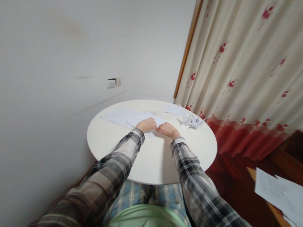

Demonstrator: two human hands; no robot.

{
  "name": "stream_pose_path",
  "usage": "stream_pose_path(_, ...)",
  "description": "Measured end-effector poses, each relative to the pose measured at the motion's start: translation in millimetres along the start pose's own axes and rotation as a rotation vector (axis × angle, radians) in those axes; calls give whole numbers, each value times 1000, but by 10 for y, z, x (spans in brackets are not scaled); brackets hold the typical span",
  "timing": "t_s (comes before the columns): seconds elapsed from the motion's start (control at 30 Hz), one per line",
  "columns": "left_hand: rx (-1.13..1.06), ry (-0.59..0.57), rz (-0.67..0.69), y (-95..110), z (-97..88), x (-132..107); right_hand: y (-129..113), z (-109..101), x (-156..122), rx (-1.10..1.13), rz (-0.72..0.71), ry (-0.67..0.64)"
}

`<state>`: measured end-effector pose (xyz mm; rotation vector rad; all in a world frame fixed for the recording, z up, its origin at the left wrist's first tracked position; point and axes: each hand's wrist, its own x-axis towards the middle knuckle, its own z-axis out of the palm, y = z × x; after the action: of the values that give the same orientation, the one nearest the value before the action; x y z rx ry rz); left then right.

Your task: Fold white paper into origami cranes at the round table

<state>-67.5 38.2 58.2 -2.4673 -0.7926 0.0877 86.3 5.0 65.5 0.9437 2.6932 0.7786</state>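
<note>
A round white table [148, 164] spans the middle of the view; flat white sheets [119, 117] lie across its far left part, reaching behind the hands; a cluster of folded papers [192, 122] sits to the right, apart from them; the left hand [147, 124] and right hand [166, 129] are close together, fingers curled inward; a paper piece [151, 135] shows just below and between them, though whether they pinch it I cannot tell.
</note>
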Motion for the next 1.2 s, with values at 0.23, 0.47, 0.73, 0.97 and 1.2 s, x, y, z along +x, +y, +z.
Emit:
stream_pose_path(0.23, -11, 27, 17, -8, 12, -1, 12, 43, 2, -3, 1, 27)
stream_pose_path(0.47, 31, 20, 16, 1, 27, 2, 1, 83, 12, 12, -4, 5)
stream_pose_path(0.73, 64, 109, -212, 66, 173, -92, -129, 190, 82, 154, 283, 121)
stream_pose_path(0.97, -113, 243, -615, 67, 362, -186, -91, 378, 12, 411, 544, 115)
stream_pose_path(1.2, -264, 367, -886, 101, 366, -209, 54, 535, -163, 449, 827, 167)
